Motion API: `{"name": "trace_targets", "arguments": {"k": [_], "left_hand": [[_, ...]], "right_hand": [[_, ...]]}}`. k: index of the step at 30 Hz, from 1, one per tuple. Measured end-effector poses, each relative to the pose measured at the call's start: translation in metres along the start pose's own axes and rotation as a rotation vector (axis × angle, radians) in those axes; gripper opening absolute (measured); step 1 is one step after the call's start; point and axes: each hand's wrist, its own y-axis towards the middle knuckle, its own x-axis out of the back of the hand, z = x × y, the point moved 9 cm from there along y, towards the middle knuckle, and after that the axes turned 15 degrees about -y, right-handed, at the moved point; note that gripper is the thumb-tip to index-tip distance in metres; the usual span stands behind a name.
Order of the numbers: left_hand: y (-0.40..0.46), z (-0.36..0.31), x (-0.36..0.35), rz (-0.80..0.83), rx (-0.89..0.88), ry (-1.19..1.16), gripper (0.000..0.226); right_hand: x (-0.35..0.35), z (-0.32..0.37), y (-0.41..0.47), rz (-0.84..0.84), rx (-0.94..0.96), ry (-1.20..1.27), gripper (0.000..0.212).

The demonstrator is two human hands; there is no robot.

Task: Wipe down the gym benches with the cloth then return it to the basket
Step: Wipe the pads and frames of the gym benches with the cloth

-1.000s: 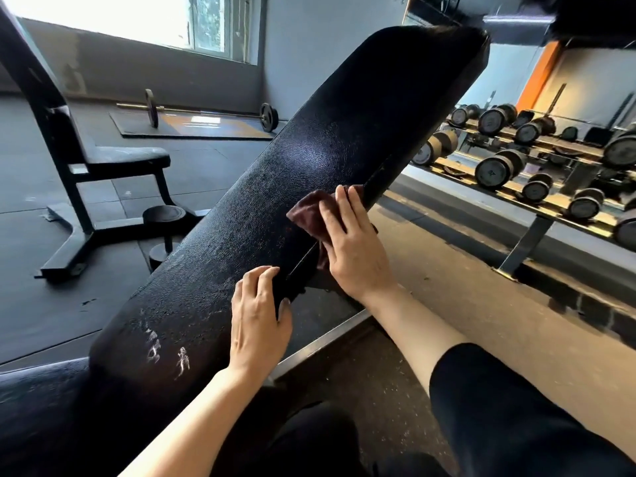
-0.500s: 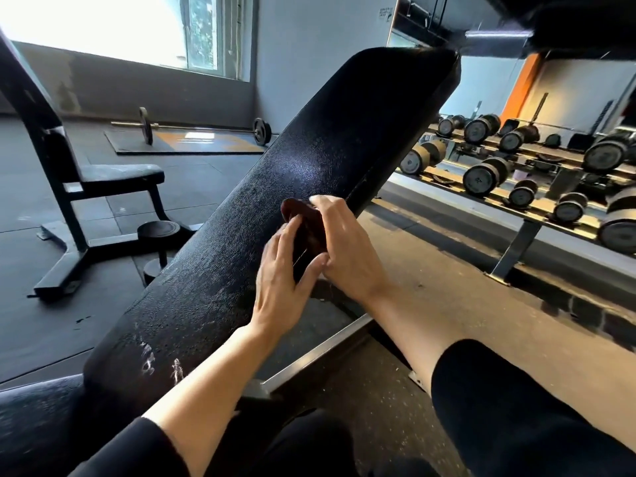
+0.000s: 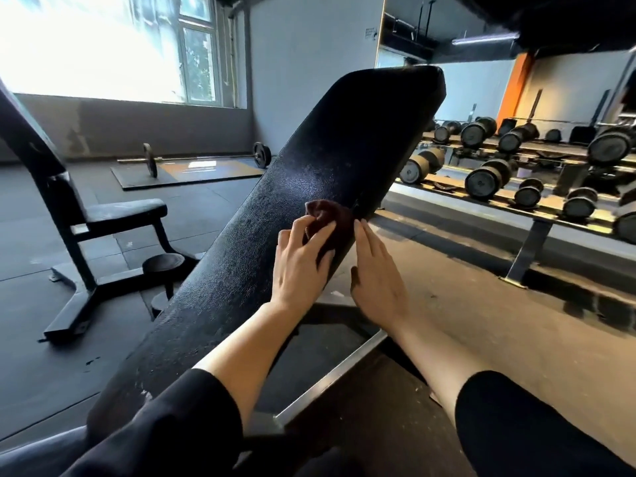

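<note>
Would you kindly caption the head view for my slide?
Left hand holds a dark red cloth on the inclined bench pad; right hand alongside.

over on the left a barbell (image 3: 206, 159) lies on a lifting platform (image 3: 187, 175) with a yellow centre, a dark plate at each end. behind it a bright window (image 3: 198, 49) blows out the far wall, green leaves showing through the panes. to the right a dumbbell rack (image 3: 537, 235) runs along the wall, black round-headed dumbbells (image 3: 485, 182) lined up on two tiers, its angled steel leg planted on the brown floor. a wall mirror (image 3: 481, 80) rises above the rack, an orange column (image 3: 512, 87) showing in it. dark rubber floor tiles (image 3: 44, 356) spread across the left side of the room.
</note>
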Motion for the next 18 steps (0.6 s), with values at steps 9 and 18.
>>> {"name": "trace_targets", "arguments": {"k": [9, 18], "left_hand": [[-0.074, 0.031, 0.042, -0.052, 0.027, -0.024, 0.038], [-0.012, 0.001, 0.005, -0.018, 0.028, 0.018, 0.040]], "right_hand": [[-0.034, 0.012, -0.026, 0.080, -0.007, 0.097, 0.086], [-0.022, 0.011, -0.020, 0.071, -0.068, 0.121, 0.074]]}}
